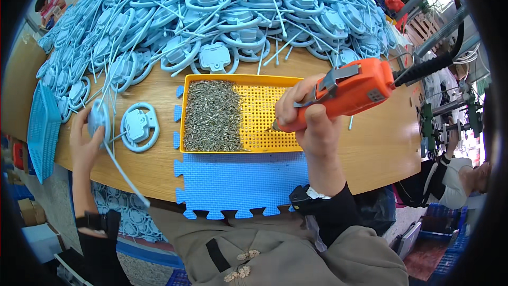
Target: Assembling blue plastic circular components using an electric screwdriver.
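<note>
My right hand (309, 122) grips an orange power screwdriver (349, 92), its tip down over the perforated yellow tray (264, 111). A heap of small metal screws (213, 116) fills the tray's left half. My left hand (84, 137) holds a light blue plastic wheel-shaped part (99, 119) on edge at the table's left, with a thin blue sprue trailing down from it. A second blue wheel part (139, 126) lies flat on the wooden table (381, 148) just right of that hand.
A big pile of the same blue wheel parts (211, 16) covers the far side of the table. A blue foam mat (243, 182) lies under the tray. A blue basket (42, 132) stands at the left edge. Another person (455, 175) sits at the right by metal machinery.
</note>
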A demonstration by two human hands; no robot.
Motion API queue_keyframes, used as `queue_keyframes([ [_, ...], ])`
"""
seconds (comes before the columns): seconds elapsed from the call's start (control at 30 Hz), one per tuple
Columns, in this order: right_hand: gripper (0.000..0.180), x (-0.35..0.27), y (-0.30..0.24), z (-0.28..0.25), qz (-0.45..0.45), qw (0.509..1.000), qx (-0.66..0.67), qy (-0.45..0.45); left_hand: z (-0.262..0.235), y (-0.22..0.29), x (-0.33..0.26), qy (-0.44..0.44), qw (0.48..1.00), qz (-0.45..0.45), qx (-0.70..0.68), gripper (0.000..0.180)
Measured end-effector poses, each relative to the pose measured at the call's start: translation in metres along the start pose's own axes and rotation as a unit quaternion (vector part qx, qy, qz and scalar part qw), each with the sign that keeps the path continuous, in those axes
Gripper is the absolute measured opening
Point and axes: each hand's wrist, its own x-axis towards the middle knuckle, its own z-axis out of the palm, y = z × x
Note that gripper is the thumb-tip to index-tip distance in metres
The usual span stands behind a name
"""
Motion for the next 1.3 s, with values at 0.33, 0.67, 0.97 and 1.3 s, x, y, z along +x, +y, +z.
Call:
queue_keyframes([
  [0.33,0.041,-0.005,0.005,0.004,-0.007,0.999,0.003,0.033,0.021,0.196,-0.085,-0.203,0.937,0.283,0.009,0.066],
  [0.67,0.058,-0.012,-0.052,0.045,-0.024,0.999,-0.020,-0.022,0.063,0.220,-0.095,-0.142,0.967,0.189,-0.097,0.069],
  [0.97,0.057,-0.034,-0.031,0.075,0.053,0.996,-0.023,-0.071,0.080,0.222,-0.107,-0.115,0.983,0.140,-0.041,0.065],
  [1.3,0.056,-0.037,-0.021,0.072,0.061,0.990,-0.084,-0.094,0.081,0.219,-0.104,-0.140,0.980,0.134,-0.044,0.064],
])
